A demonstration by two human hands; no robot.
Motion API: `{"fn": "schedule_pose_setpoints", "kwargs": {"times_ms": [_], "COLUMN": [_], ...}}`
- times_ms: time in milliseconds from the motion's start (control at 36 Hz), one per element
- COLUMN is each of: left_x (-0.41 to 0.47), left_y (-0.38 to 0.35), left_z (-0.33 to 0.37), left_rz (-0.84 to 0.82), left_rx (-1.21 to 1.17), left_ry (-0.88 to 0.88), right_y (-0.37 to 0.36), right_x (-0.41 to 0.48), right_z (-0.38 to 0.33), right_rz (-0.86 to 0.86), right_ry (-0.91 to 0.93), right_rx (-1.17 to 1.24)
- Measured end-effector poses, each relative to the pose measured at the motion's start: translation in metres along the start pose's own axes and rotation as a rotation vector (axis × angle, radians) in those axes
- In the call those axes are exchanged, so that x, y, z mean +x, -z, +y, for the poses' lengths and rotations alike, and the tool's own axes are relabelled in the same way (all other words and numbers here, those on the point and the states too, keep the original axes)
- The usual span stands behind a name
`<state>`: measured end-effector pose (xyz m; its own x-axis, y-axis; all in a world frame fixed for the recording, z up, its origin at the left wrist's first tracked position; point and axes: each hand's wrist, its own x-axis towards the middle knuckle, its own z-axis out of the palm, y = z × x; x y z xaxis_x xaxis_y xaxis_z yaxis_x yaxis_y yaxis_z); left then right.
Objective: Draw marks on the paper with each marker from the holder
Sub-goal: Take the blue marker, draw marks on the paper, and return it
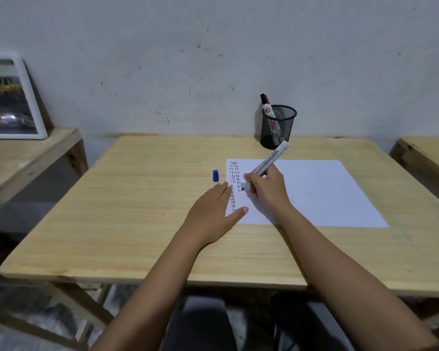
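A white sheet of paper (314,193) lies on the wooden table (137,224). Columns of short red, black and blue dashes run down its left edge. My right hand (266,188) grips a white marker (268,164) with its tip touching the paper beside the dashes. My left hand (213,211) lies flat with spread fingers on the table, its thumb and fingertips pressing the paper's left edge. A blue marker cap (215,175) stands on the table just left of the paper. The black mesh holder (278,126) at the back holds a marker (268,107) with a dark cap.
A white-framed picture (10,97) leans against the wall on a side table at the left. Another wooden table edge (426,155) shows at the right. The wall runs right behind the holder.
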<state>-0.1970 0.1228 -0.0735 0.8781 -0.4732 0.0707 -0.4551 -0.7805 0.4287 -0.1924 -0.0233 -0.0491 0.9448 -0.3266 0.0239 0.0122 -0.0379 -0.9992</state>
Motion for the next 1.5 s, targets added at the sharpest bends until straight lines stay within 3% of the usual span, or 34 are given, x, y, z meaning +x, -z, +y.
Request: {"fn": "schedule_pose_setpoints", "kwargs": {"times_ms": [611,778,889,944,1139,1278,1333,1500], "left_x": [0.000,0.008,0.012,0.018,0.051,0.061,0.062,0.061], "left_y": [0.001,0.006,0.008,0.011,0.023,0.026,0.028,0.031], "left_z": [0.001,0.000,-0.004,-0.008,-0.015,-0.012,-0.007,0.018], "left_rz": [0.016,0.086,0.285,0.363,0.235,0.287,0.343,0.359], "left_rx": [0.008,-0.129,-0.407,-0.395,-0.290,-0.253,-0.376,-1.211], "left_ry": [-0.017,-0.031,0.044,0.064,0.137,0.169,0.176,0.293], "right_y": [0.001,0.010,0.016,0.017,0.023,0.025,0.024,0.024], "right_x": [-0.003,0.010,0.013,0.012,0.016,0.017,0.017,0.014], "right_z": [-0.005,-0.007,-0.004,-0.002,-0.002,-0.002,-0.002,-0.009], "right_rz": [-0.014,0.074,0.110,0.144,0.175,0.171,0.162,0.147], "right_ry": [0.037,-0.013,-0.059,-0.092,-0.126,-0.139,-0.141,-0.152], "right_rx": [-0.031,0.175,0.413,0.522,0.646,0.650,0.651,0.692]}}
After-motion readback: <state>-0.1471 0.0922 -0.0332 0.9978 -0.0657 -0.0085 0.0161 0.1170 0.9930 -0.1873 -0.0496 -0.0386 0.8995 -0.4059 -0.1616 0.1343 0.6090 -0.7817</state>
